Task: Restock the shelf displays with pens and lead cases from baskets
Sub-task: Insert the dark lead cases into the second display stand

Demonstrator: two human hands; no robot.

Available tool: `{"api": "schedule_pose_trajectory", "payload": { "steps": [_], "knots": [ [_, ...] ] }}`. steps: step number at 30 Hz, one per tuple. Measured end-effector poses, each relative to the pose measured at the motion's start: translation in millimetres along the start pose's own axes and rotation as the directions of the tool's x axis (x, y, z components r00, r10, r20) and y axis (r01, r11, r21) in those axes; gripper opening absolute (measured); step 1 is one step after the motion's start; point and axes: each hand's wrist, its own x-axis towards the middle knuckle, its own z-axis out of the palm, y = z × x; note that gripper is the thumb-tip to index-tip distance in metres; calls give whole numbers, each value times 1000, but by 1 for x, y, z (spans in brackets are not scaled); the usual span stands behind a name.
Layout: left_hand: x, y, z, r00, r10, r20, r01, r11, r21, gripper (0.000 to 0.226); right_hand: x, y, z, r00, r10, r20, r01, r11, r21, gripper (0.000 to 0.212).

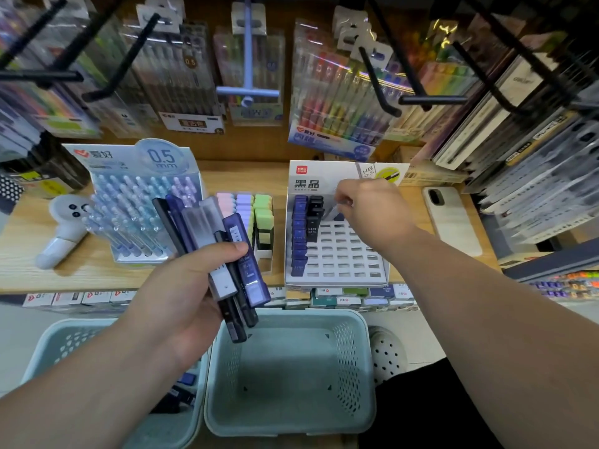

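My left hand (188,286) grips a fan of several slim lead cases (210,234), blue, black and clear, above the baskets. My right hand (369,209) reaches over the white slotted lead-case display (343,254) and pinches a clear lead case (337,207) at the display's back rows. One column of blue cases (299,234) and a few black cases (314,215) stand in the display's left slots; most other slots are bare. A pen display (136,212) full of pastel pens stands on the shelf to the left.
Two pale green baskets sit below the shelf: the middle basket (353,367) holds nothing I can see, the left basket (48,354) shows a few dark cases. A handheld fan (64,228), a box of pastel erasers (256,215) and a phone (450,218) lie on the wooden shelf. Pen packs hang on black hooks above.
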Motion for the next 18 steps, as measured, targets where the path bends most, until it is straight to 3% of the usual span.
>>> {"api": "schedule_pose_trajectory", "payload": {
  "steps": [5, 18],
  "knots": [
    [-1, -1, -1, 1000, 3, 6, -3, 1000, -3, 40, 5, -5, 2, 999, 17, -39, -16, 999, 32, 19],
    [-4, 1, -11, 1000, 10, 0, -10, 1000, -10, 40, 3, -10, 6, 993, -17, -119, 21, 999, 28, 12]
  ]
}}
